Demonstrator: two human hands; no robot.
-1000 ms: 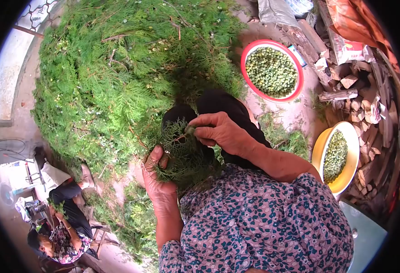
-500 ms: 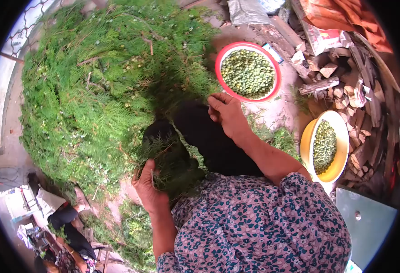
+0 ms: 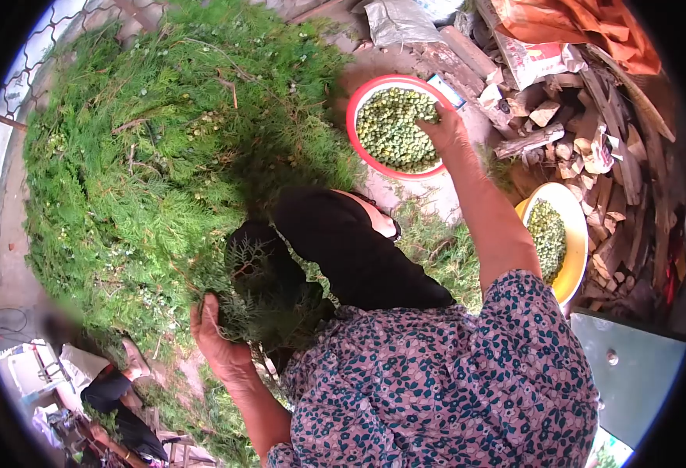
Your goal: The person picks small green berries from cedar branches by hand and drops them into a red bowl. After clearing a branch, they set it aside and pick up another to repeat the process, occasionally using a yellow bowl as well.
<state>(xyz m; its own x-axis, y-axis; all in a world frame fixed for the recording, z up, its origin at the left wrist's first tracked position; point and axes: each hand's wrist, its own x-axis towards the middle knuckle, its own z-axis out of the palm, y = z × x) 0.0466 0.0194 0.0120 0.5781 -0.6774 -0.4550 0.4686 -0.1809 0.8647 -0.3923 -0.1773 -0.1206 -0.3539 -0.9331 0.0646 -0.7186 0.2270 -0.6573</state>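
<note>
My left hand (image 3: 222,343) is closed round a leafy cypress branch (image 3: 269,304), which lies across my dark-trousered lap. Over the right side of a red-rimmed basin (image 3: 352,125) is my right hand (image 3: 446,131), thumb and fingers apart, nothing visible held between them. Small green cypress cones (image 3: 393,129) fill much of that basin. A great heap of cut cypress branches (image 3: 140,187) lies in front of me and to the left, reaching close to my knees.
To the right stands a yellow basin (image 3: 576,265) holding more green cones. Split firewood (image 3: 545,113) is piled behind it, below an orange cloth (image 3: 584,27). A grey-green panel (image 3: 627,370) is at lower right. Another person (image 3: 113,394) sits at lower left.
My right hand has moved from above my knee, up and to the right, over the red-rimmed basin, and its fingers have spread. The left hand still holds the branch, slightly further left.
</note>
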